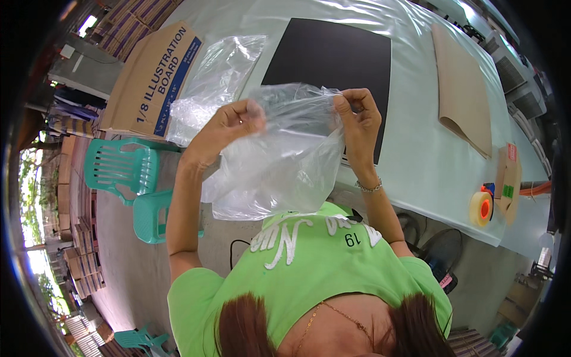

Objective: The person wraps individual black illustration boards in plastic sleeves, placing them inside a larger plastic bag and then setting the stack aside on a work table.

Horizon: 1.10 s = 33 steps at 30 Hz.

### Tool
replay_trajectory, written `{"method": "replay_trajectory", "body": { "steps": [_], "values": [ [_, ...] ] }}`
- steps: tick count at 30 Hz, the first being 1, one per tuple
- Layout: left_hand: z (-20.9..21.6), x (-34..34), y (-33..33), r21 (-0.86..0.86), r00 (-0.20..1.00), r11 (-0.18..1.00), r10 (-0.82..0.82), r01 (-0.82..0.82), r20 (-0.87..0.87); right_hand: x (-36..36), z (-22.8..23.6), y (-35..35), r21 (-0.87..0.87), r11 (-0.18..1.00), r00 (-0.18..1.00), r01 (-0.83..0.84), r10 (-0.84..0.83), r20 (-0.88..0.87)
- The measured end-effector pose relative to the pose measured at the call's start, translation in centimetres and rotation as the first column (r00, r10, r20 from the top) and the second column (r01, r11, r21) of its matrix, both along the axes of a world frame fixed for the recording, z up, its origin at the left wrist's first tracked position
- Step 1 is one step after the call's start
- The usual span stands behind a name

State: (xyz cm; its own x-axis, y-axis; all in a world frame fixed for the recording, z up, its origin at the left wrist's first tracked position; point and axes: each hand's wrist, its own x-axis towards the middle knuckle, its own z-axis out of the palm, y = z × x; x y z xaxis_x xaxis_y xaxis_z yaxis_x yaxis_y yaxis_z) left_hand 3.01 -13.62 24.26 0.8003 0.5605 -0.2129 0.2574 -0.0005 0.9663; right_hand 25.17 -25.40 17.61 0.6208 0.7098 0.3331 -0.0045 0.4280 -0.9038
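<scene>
A clear plastic bag hangs between my two hands at the table's near edge, its lower part in front of my green shirt. My left hand pinches the bag's upper left edge, slightly blurred. At the upper right corner, my right hand grips the gathered plastic between thumb and fingers. Behind the bag, a black board lies flat on the table, partly covered by the bag and my right hand. More clear plastic bags lie left of the board.
A cardboard box stands at the table's left edge. To the right lie a folded brown sheet, a tape dispenser and a small carton. A green plastic chair and a green stool stand on the left.
</scene>
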Motion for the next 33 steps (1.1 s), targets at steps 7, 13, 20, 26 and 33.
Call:
{"method": "replay_trajectory", "body": {
  "steps": [7, 13, 20, 26, 33],
  "values": [
    [-1.7, 2.6, -2.8, 0.151, 0.988, 0.980, -0.141, 0.130, 0.065, 1.9, -0.7, -1.4, -0.029, 0.993, 0.994, 0.111, -0.111, 0.000],
    [-4.2, 1.6, -0.3, 0.109, 0.918, 0.933, -0.308, 0.343, -0.249, 5.5, -2.3, -3.0, -0.046, 0.965, 0.964, 0.258, -0.253, 0.082],
    [-3.2, 2.4, 0.7, 0.094, 0.991, 0.995, -0.015, 0.027, -0.135, 6.4, -4.5, -4.3, -0.117, 0.929, 0.925, 0.351, -0.324, 0.198],
    [-2.1, 1.4, 1.1, 0.142, 0.845, 0.902, -0.314, 0.408, -0.434, 11.7, -6.2, -5.8, -0.076, 0.838, 0.838, 0.541, -0.529, 0.131],
    [-2.2, -3.6, 4.8, 0.117, 0.903, 0.982, -0.088, 0.150, -0.420, 18.9, -9.9, -11.7, -0.110, 0.691, 0.699, 0.715, -0.710, 0.087]
  ]
}}
